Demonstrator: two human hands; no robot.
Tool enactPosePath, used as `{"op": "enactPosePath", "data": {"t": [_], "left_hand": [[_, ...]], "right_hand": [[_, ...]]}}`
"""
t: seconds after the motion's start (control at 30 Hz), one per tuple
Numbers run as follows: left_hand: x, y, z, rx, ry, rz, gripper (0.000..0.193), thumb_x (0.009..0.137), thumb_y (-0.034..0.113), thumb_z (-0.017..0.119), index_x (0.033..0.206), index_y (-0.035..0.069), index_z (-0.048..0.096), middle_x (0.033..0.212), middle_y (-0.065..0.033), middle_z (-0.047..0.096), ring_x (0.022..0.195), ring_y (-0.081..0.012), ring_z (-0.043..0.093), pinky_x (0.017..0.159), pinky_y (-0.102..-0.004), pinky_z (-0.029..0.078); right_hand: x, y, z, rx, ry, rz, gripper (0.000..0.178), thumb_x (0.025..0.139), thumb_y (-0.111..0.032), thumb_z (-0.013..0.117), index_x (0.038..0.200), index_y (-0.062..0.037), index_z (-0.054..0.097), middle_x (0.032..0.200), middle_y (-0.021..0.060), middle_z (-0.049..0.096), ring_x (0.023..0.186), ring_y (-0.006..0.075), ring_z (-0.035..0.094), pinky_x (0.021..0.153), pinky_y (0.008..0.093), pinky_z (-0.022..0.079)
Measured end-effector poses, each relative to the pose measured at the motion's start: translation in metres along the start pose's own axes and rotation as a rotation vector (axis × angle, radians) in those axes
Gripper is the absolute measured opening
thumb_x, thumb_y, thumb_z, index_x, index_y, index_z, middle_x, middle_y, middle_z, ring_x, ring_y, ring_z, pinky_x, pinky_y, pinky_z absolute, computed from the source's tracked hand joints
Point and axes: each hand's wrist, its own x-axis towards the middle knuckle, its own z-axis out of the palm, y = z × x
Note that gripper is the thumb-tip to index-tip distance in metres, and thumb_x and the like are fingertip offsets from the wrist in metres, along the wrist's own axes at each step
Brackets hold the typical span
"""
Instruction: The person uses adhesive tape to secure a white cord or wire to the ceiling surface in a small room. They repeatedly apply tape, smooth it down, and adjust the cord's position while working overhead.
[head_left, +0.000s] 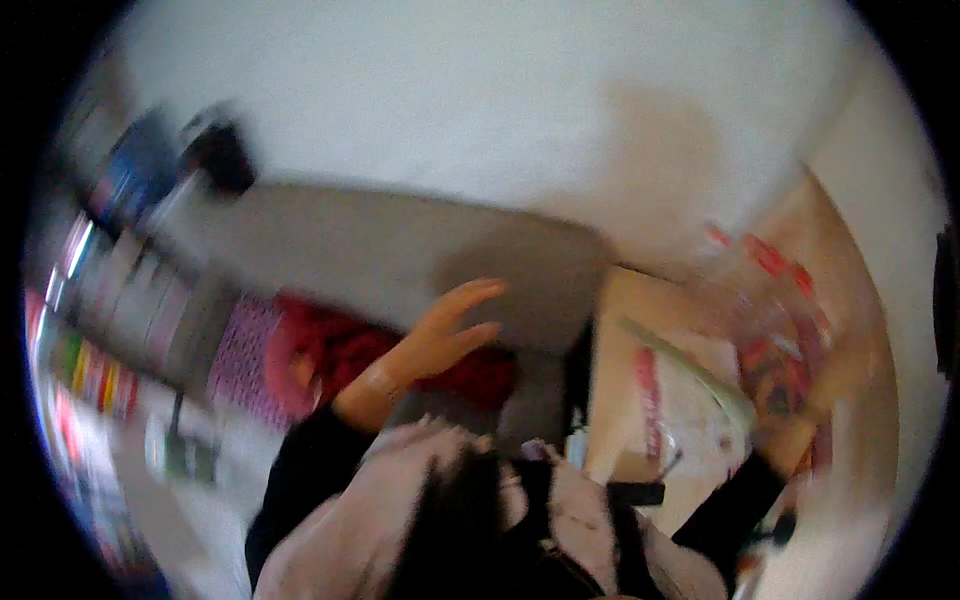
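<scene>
My left hand [448, 328] is raised in front of the grey sofa [400, 235], thumb and fingers apart, with nothing in it. Motion smears my right hand [835, 385] over the wooden table on the right. Right beside it lies a red and partly clear plastic package [775, 365]; whether the fingers grip it I cannot tell. A pale sheet or packet with pink-red print [685, 410] lies on the table next to that package, and a light green strip [695, 370] crosses it.
A dark red cloth [345, 345] and a pink patterned cushion or fabric [245, 355] lie on the sofa. Blurred shelves with colourful items [95, 375] stand at the left. A black bag-like thing [220, 155] is at the sofa's far left end. The wooden table [615, 360] adjoins the sofa's right end.
</scene>
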Motion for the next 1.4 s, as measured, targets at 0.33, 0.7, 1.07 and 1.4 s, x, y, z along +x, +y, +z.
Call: {"op": "enactPosePath", "data": {"t": [0.33,0.7,1.07,1.4], "left_hand": [[-0.19,-0.044,-0.109,-0.024,0.24,-0.421,0.052,0.085,0.018,0.06,0.133,0.007,0.043,0.134,-0.0172,0.044,0.125,-0.0308,0.041,0.105,-0.0375,0.031],[-0.353,-0.122,-0.384,0.145,0.44,-0.508,0.046,0.085,0.013,0.061,0.128,0.008,0.049,0.124,-0.0126,0.053,0.113,-0.0233,0.052,0.092,-0.0303,0.042],[-0.46,-0.071,-0.464,0.155,0.62,-0.531,0.039,0.083,0.008,0.062,0.121,0.002,0.055,0.116,-0.0142,0.059,0.106,-0.0244,0.057,0.091,-0.0323,0.044],[-0.622,-0.089,-0.587,-0.033,0.959,-0.516,0.025,0.088,0.009,0.057,0.111,0.001,0.057,0.097,-0.0067,0.064,0.083,-0.0127,0.057,0.078,-0.0298,0.047]], "right_hand": [[-0.268,-0.392,-0.142,2.04,-1.825,-0.606,0.023,0.087,-0.015,0.055,0.106,-0.0034,0.061,0.113,0.0125,0.06,0.107,0.0276,0.056,0.093,0.0309,0.043],[-0.164,-0.617,-0.233,1.179,-1.825,-0.441,0.053,0.085,-0.019,0.06,0.133,-0.003,0.043,0.117,0.0191,0.058,0.106,0.0277,0.056,0.091,0.0373,0.044],[-0.1,-0.814,-0.356,1.29,-1.616,-0.809,0.048,0.085,-0.012,0.059,0.13,-0.0011,0.046,0.116,0.0148,0.058,0.101,0.0208,0.057,0.086,0.0316,0.046],[-0.049,-0.992,-0.561,1.645,-1.602,-1.168,0.053,0.081,-0.017,0.065,0.129,-0.0034,0.048,0.111,0.0169,0.062,0.101,0.0241,0.06,0.085,0.0333,0.048]]}}
